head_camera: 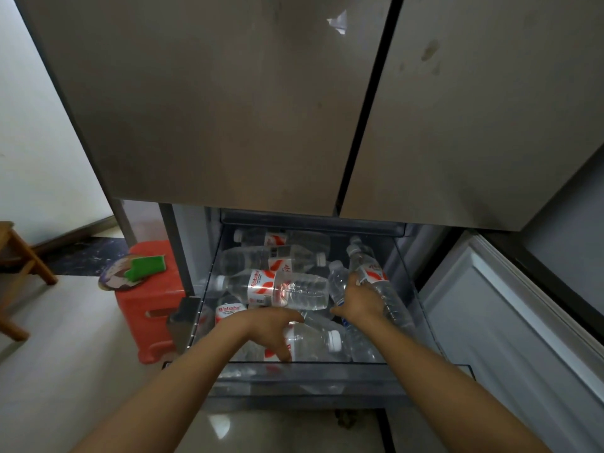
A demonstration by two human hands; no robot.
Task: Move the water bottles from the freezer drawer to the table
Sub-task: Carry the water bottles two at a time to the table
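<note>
Freezer drawer (294,374): pulled out towards the near side, below the two closed fridge doors (212,109); clear walls, packed with water bottles.
Water bottles (287,289): clear plastic with red-and-white labels and white caps, lying on their sides in a loose pile inside the drawer, several touching or overlapping.
Left hand (268,325): at the near left of the drawer, on the near bottle (313,343); its fingers (294,322) curl over the top and the thumb runs down the near side, grasping it.
Near bottle: lies across the drawer just behind the near wall, cap to the right.
Right hand (361,300): at the right of the drawer, fingers wrapped round the right bottle (376,273), grasping it about mid-body.
Right bottle: lies slanted along the drawer's right side, cap towards the far end, resting on other bottles.
Red plastic stool (153,308): on the floor, left of the drawer, just beside it.
Green sponge (147,266): on a round printed object on top of the red stool.
Wooden stool (19,256): at the far left edge, partly cut off.
</note>
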